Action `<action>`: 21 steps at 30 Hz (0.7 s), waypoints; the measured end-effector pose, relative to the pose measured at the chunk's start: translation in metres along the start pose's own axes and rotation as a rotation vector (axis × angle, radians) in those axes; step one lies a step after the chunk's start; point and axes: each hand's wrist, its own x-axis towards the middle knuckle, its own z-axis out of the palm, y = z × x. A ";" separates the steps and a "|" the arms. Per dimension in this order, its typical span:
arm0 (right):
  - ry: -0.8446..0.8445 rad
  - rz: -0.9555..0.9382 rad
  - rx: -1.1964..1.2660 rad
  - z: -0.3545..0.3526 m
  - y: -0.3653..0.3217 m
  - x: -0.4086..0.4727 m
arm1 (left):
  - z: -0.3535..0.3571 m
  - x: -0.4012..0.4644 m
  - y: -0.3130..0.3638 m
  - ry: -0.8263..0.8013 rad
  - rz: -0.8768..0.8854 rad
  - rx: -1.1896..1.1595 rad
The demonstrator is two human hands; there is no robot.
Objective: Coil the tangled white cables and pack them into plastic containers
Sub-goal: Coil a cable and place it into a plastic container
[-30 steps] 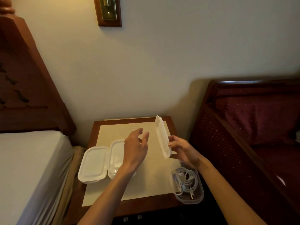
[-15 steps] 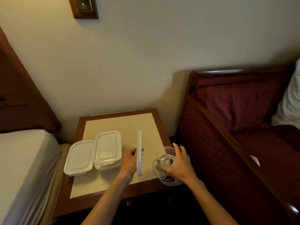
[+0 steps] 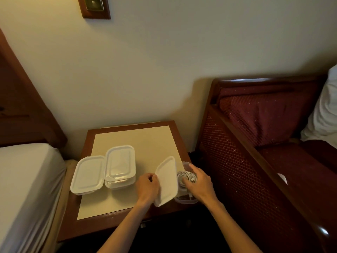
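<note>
A clear plastic container sits at the right front edge of the bedside table, partly past the edge of the cream mat. Inside it lie the coiled white cables, bunched toward the far end; its top is open. On the left part of the mat stand two more containers with their lids on: one at the far left and a second just beside it, touching or nearly so. The second appears to rest on another container beneath it. What they hold cannot be seen through the lids.

The left hand grips a white lid by its left long edge, fingers curled round the rim, thumb on top. The lid is tilted, its right side leaning over the open container. The right hand rests on the open container, fingers spread and bent down onto the cables and the far rim; whether they pinch anything I cannot tell.

Half a second ago the lid stood nearly upright on edge in the left hand, apart from the container. Now it has tipped over toward the container and covers part of its left side. The right hand remains on the cables in much the same place.
</note>
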 end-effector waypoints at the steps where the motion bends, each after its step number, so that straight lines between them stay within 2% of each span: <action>1: -0.026 -0.024 0.045 0.001 0.001 0.000 | 0.002 0.000 0.002 -0.004 0.011 0.010; 3: -0.088 -0.047 0.138 0.008 0.001 -0.002 | 0.005 -0.002 0.005 0.004 0.027 0.029; 6: -0.094 -0.029 0.190 0.025 0.005 -0.005 | 0.006 0.003 -0.001 0.048 0.035 0.076; 10: -0.101 0.065 0.347 0.047 0.011 -0.012 | 0.001 0.005 -0.013 0.129 0.138 0.287; 14: -0.049 0.114 0.392 0.056 0.014 -0.015 | -0.001 0.003 -0.016 0.137 0.192 0.494; 19: -0.079 0.184 0.541 0.048 0.002 -0.014 | 0.002 0.003 -0.016 0.132 0.254 0.592; 21: -0.066 0.240 0.530 0.046 -0.003 -0.013 | 0.005 0.004 -0.016 0.124 0.268 0.604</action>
